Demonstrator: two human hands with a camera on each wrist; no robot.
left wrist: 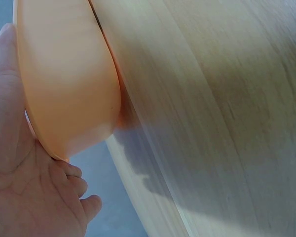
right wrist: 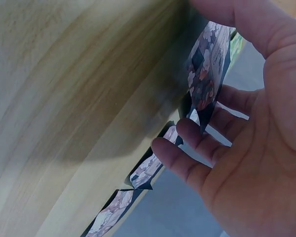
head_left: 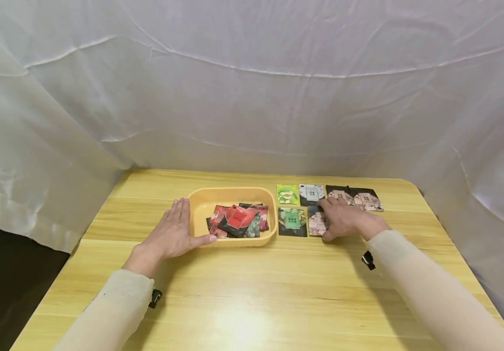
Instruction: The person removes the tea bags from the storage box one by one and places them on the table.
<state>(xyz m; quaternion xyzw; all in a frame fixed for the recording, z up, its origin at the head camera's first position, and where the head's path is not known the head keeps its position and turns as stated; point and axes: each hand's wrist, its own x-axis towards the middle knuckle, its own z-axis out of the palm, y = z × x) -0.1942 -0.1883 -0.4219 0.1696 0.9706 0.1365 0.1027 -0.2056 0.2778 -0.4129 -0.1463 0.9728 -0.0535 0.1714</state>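
My left hand (head_left: 170,231) lies against the left end of a yellow plastic tray (head_left: 234,242), fingers straight and thumb over the near rim. The left wrist view shows the palm beside the tray's outer wall (left wrist: 69,84). Inside the tray are several tea bag sachets, a red and black one (head_left: 237,220) on top. My right hand (head_left: 344,218) is over a pink and black floral tea bag sachet (head_left: 317,223), hiding its right part. In the right wrist view, thumb and loosely spread fingers (right wrist: 187,163) stand around that sachet (right wrist: 207,69).
Left of that sachet is a green and black one (head_left: 292,221). Behind them run a bright green sachet (head_left: 287,194), a white and black one (head_left: 311,193) and two pink and black ones (head_left: 366,199). They lie near the back edge of the wooden table (head_left: 243,287), before a pale curtain (head_left: 252,112).
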